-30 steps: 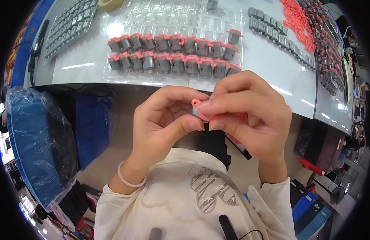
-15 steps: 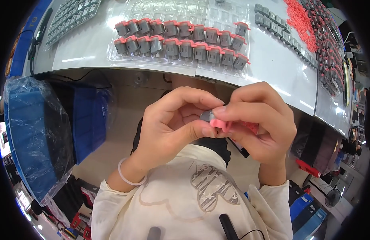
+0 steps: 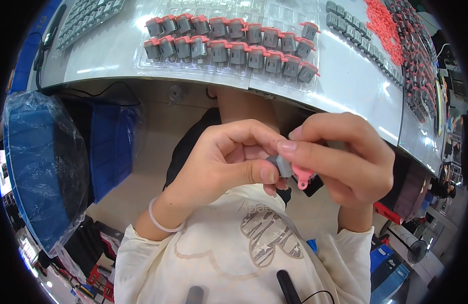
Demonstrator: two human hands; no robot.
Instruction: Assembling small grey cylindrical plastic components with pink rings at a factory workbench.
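Observation:
My left hand (image 3: 221, 159) is closed, pinching a small grey motor (image 3: 283, 165) between thumb and fingers above my lap. Against the motor's upper edge rests the index fingertip of my right hand (image 3: 345, 157). Below those right fingers shows a pink plastic clip (image 3: 303, 177) with a small holed tab, beside the motor. How the right fingers grip the clip is partly hidden, as is whether it touches the motor. On the table ahead, two rows of grey motors wearing pink clips (image 3: 220, 52) stand in a clear plastic tray (image 3: 143, 63).
Bare grey motors (image 3: 348, 28) line the table (image 3: 355, 83) at the right, near a heap of loose pink clips (image 3: 383, 30). Another tray of grey parts (image 3: 87, 23) lies far left. Blue bins (image 3: 41, 167) covered in clear plastic stand left of me, below the table edge.
Both hands have shifted slightly right and down. The pink clip, earlier up against the motor between both hands, now sits further right under my right fingers, and more of the motor shows.

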